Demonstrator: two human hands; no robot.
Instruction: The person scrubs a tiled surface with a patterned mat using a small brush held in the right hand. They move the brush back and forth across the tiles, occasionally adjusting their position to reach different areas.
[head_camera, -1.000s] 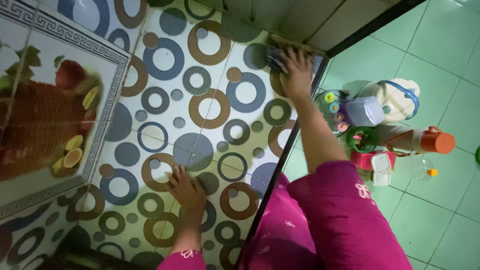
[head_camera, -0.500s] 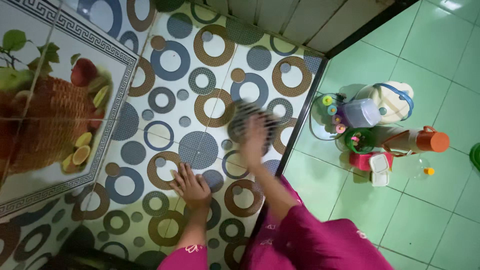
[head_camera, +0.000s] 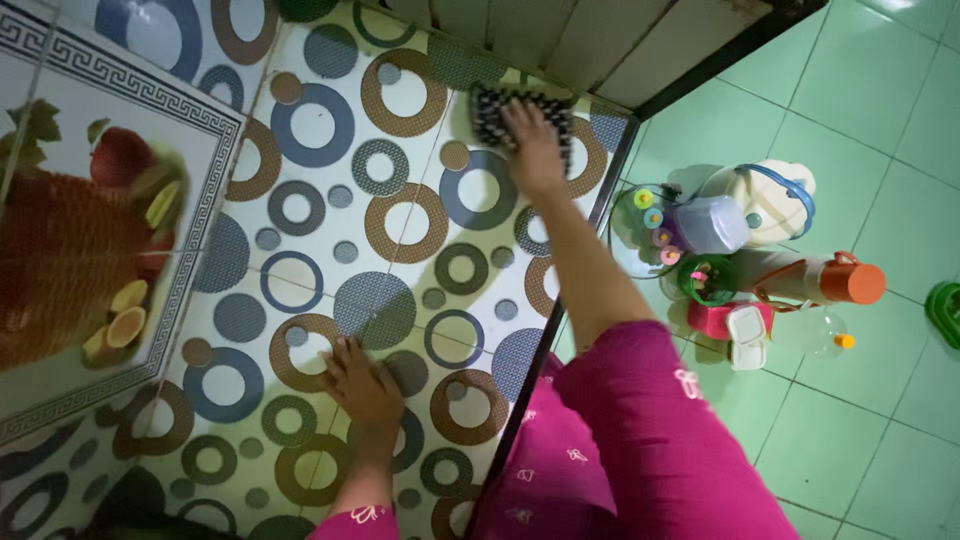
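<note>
The right hand (head_camera: 532, 150) lies on a scrubber (head_camera: 520, 118) at the far edge of the tiled surface (head_camera: 400, 240). The left hand (head_camera: 362, 385) rests flat on that surface, nearer the person. A fruit-picture tile (head_camera: 90, 250) lies to the left. On the floor (head_camera: 860, 400) to the right, containers (head_camera: 740, 250) stand clustered together.

My right hand (head_camera: 533, 150) presses a dark checked scrub cloth (head_camera: 518, 117) flat against the circle-patterned tiled wall (head_camera: 400, 250), near its upper corner. My left hand (head_camera: 362, 385) rests open, palm against the same wall, lower down, well apart.
</note>
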